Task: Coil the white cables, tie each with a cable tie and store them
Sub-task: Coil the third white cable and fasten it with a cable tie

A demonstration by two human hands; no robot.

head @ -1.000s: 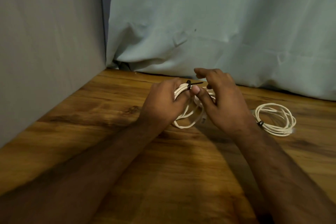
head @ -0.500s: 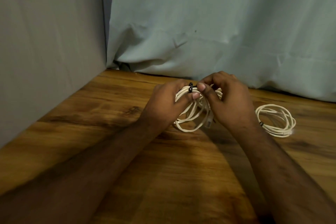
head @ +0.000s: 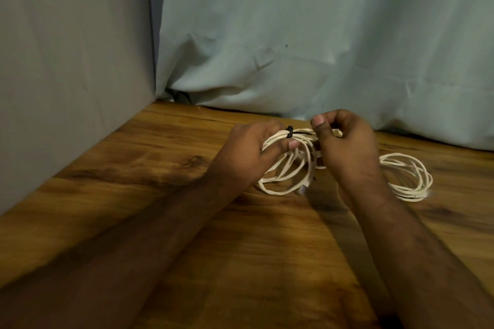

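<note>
White cable coil (head: 287, 168), centre of frame on the wooden table (head: 160, 173): light, springy loops, best held beside the black cable tie (head: 369, 132), where the left hand (head: 251, 151) clamps them; right hand (head: 344, 147) pinches the tie's tail.

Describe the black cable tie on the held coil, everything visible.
The black cable tie is a thin dark plastic band cinched around the gathered top strands of the white cable coil, its small head standing up. Its tail runs right toward the right hand, which pinches it. The left hand grips the coil just beside the tie, above the wooden table.
</note>
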